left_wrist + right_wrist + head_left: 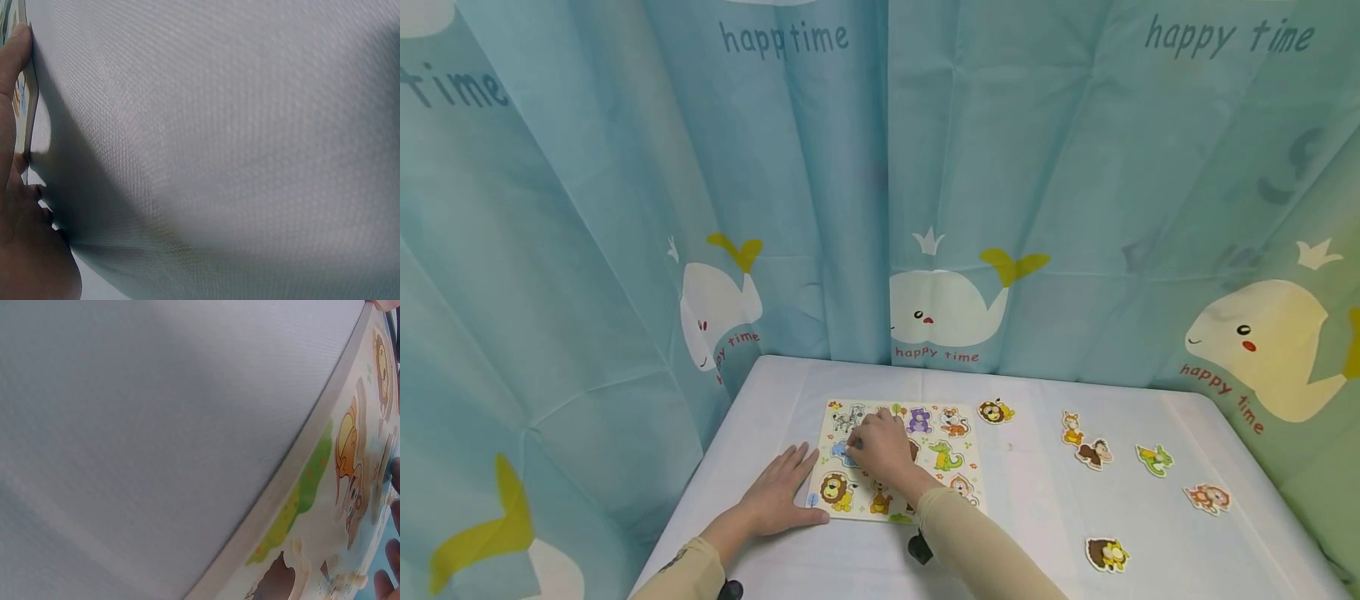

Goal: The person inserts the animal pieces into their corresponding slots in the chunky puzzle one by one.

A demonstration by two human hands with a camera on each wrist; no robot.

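Observation:
A white animal puzzle board (852, 516) lies on the table. My right hand (882, 446) is over its left-middle part, fingers curled, pinching a blue puzzle piece (838, 451) that looks like an elephant. In the right wrist view the blue piece (389, 467) shows edge-on above the board, with fingertips (395, 515) beside it; its far side is hidden. My left hand (781, 493) rests spread on the table against the board's left edge, thumb near the lower left corner. In the left wrist view its thumb (15, 53) touches the board's edge.
To the board's right lie loose pieces: a lion (996, 411), a kangaroo (1072, 428), a brown animal (1094, 454), a green crocodile (1154, 459), a monkey (1208, 497) and a hedgehog (1107, 554). A blue curtain (842, 183) hangs behind the white table (1030, 483).

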